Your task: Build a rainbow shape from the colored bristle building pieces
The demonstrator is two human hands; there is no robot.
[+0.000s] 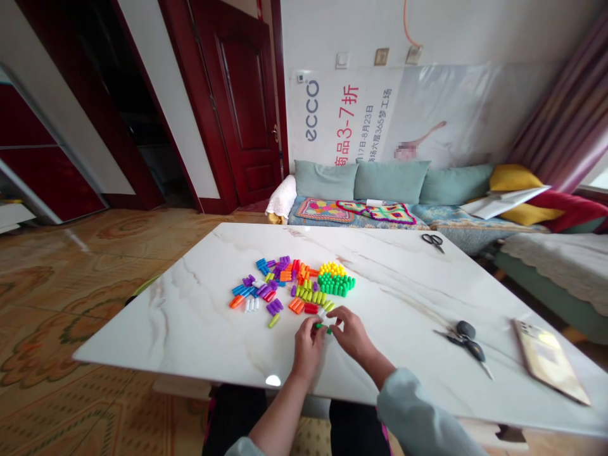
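Note:
Near the front edge of the table, my left hand [308, 345] is closed, thumb and fingers pinching a small green plastic piece [325, 329]. My right hand [352, 334] curls in from the other side, its thumb at the right end of that green piece. Close to its index finger lies a whitish piece [321, 313]. Just beyond are red pieces [311, 308], orange pieces [296, 306] and lime pieces [311, 295]. Green pieces [336, 284] stand grouped with yellow ones [332, 269] behind them. My fingers partly cover the held piece.
Purple pieces [274, 307], white pieces [253, 305] and blue pieces [262, 266] lie loosely at left. On the right are a dark-handled folding tool or keys [468, 342] and a gold phone [551, 361]. Black scissors [433, 240] rest by the far edge of the marble table [190, 316].

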